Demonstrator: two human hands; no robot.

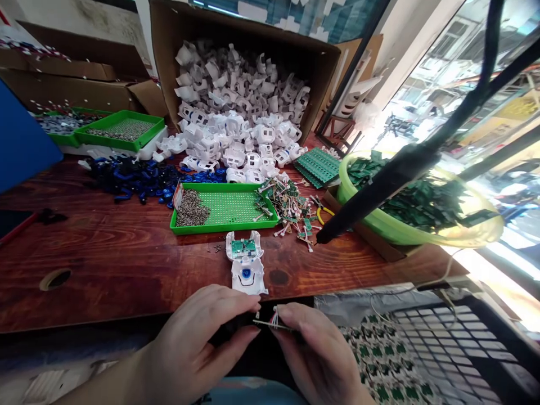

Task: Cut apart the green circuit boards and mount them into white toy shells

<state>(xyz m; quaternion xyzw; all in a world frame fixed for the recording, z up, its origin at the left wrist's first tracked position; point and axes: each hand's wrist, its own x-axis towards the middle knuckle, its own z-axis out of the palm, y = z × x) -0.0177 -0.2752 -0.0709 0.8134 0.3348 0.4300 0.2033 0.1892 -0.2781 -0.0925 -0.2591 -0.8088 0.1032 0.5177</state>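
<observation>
Left hand [200, 332] arches, grip open, beside the small board [266, 324] pinched in the right hand [323, 346].

The left hand [202, 337] and right hand [318, 349] are bare. Below and between them shows light-blue clothing [257, 390], faintly marked.
</observation>
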